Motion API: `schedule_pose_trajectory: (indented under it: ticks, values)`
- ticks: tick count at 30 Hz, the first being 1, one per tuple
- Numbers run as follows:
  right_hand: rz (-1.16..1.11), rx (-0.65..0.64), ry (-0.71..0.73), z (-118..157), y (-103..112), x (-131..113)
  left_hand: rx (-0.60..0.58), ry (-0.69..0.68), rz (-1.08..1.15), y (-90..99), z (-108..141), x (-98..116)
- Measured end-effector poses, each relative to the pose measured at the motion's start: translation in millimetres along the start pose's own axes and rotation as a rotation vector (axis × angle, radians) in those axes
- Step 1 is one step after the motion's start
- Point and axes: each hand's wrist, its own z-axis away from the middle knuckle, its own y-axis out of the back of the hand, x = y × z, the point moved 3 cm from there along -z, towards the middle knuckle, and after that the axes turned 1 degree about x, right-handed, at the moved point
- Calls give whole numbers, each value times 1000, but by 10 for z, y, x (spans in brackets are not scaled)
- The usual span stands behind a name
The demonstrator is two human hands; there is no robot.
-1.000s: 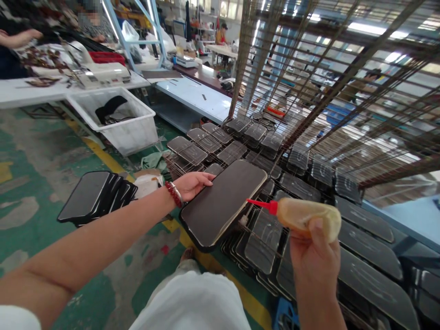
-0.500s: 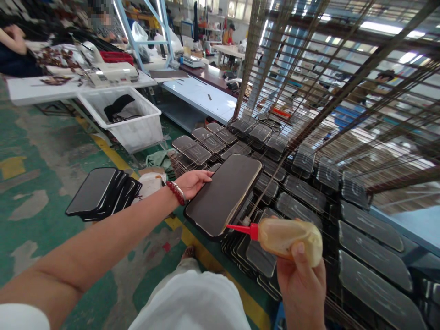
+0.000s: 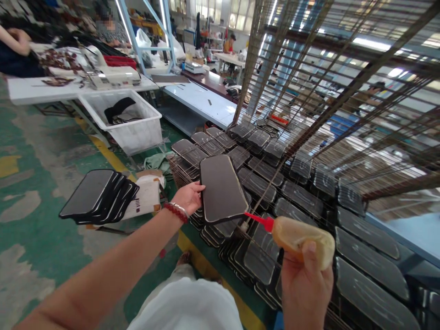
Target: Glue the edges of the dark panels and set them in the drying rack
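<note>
A dark flat panel with rounded corners and a pale line along its edge (image 3: pixel 223 189) is held up by its left edge in my left hand (image 3: pixel 189 198), which wears a red bead bracelet. My right hand (image 3: pixel 306 270) grips a squeeze bottle of yellowish liquid (image 3: pixel 302 238). The bottle's red nozzle (image 3: pixel 259 220) points left, its tip at the panel's lower right corner. Beneath and behind the panel, many similar dark panels (image 3: pixel 302 199) lie in rows and stacks on a wire rack.
At the left, a stack of dark panels (image 3: pixel 89 195) rests on a carton (image 3: pixel 149 197). Beyond stand a white bin (image 3: pixel 134 133) with dark pieces, and a sewing machine (image 3: pixel 113 75) on a table. Wire grids (image 3: pixel 343 82) rise at the right. People sit farther back.
The panel in my left hand has turned and now stands more upright in view. My right hand and the bottle have shifted slightly right, the nozzle tip now at the panel's lower right corner.
</note>
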Motion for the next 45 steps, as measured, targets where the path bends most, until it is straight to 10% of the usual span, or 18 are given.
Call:
schedule_pose_trajectory:
  ticks: [27,37,45]
  values:
    - [35,-216,46,438,77,46,113,-112,95,-188,164,-328]
    - [-22,-49,261,-112,81,-148,92,-105,118,-234,217,-371]
    - [-121,-113,-574,-4,235,302,109,-39,388,-367,114,-438]
